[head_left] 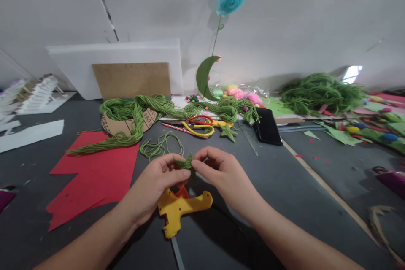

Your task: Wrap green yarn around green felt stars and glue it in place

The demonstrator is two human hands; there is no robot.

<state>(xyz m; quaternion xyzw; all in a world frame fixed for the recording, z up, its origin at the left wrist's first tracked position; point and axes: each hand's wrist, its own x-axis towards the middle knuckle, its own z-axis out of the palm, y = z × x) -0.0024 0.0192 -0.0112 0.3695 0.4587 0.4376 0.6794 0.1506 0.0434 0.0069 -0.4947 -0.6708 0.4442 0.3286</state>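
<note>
Table (284, 202): dark grey surface carrying everything listed; all places below are given from the glue gun.

White boards (284, 29): stand along the far edge, well beyond the glue gun.

Red sheet (91, 177): lies flat to the left of the glue gun, jagged at its near edge.

Yarn heap (319, 93): loose green pile far off to the right and beyond. A second yarn hank (133, 114) trails beyond and left, partly over the red sheet.

Phone (267, 125): black, face down, beyond and right.

Glue gun (180, 209): yellow, lying on the table, directly under the hands.

Scissors (199, 124): red and yellow handles, straight beyond.

Left hand (158, 183): just above the glue gun, thumb and fingers pinched on the left side of the green piece.

Right hand (221, 173): above and right, fingertips pinched on the same piece's right side.

Green piece (186, 163): small, spiky, held off the table between both hands, above the glue gun.

Green star (228, 131): beyond, beside the scissors.
</note>
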